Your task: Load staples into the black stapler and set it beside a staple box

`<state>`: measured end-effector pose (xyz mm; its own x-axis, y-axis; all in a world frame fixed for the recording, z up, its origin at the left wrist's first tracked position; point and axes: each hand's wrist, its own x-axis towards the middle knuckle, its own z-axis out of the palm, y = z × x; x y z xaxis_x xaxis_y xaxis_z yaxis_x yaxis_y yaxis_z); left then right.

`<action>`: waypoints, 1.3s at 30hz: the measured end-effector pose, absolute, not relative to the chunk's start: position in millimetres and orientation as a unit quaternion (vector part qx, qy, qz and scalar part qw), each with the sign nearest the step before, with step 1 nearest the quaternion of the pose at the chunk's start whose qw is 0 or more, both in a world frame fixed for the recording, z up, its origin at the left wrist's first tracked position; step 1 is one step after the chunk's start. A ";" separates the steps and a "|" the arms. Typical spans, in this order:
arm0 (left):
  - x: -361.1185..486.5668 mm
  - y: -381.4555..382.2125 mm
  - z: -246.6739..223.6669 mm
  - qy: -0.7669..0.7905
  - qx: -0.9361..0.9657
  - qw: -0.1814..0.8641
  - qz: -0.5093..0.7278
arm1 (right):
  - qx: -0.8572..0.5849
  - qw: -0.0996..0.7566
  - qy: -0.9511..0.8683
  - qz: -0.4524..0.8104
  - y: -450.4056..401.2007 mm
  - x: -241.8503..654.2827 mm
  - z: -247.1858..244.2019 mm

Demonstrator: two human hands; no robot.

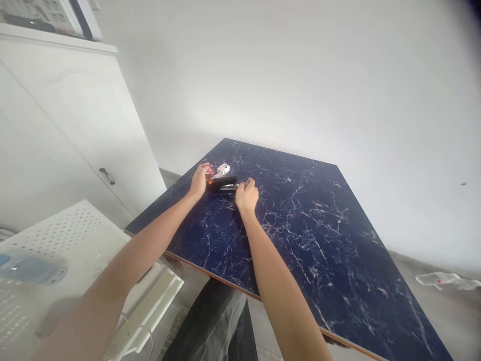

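A black stapler with an orange patch lies on the dark blue marbled table, its upper arm raised apart from its base. My right hand is closed at the right end of the stapler, gripping the base; some of its fingers are hidden. To the stapler's left, my left hand has its fingers curled around a small red-and-white box. Just beyond the stapler stands a small white box with red and dark print. Something pale, too small to make out, shows between the boxes and the stapler.
A white cabinet with a dark handle stands at the left. Nearer me is a white perforated surface bearing a clear plastic bottle. A plain wall rises behind the table. Crumpled clear plastic lies on the floor at right.
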<state>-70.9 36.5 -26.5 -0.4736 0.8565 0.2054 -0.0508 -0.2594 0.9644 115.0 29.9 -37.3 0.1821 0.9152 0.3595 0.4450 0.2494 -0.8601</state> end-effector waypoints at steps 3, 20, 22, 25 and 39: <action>-55.9 37.5 -29.7 0.500 0.404 0.324 0.694 | -0.544 0.503 -0.593 0.315 26.7 115.9 -36.3; -47.5 9.1 -14.9 0.440 0.612 0.131 0.644 | -0.531 0.573 -0.473 0.407 20.5 98.8 -32.8; -40.6 -1.7 -6.7 0.399 0.715 0.051 0.573 | -0.519 0.602 -0.473 0.380 22.0 102.6 -31.5; -34.4 -10.0 1.1 0.366 0.818 0.012 0.443 | -0.500 0.620 -0.450 0.403 27.6 111.0 -30.9; -124.8 39.6 -22.5 0.713 0.632 0.041 0.301 | -0.501 0.554 -0.590 0.307 14.7 125.7 -23.1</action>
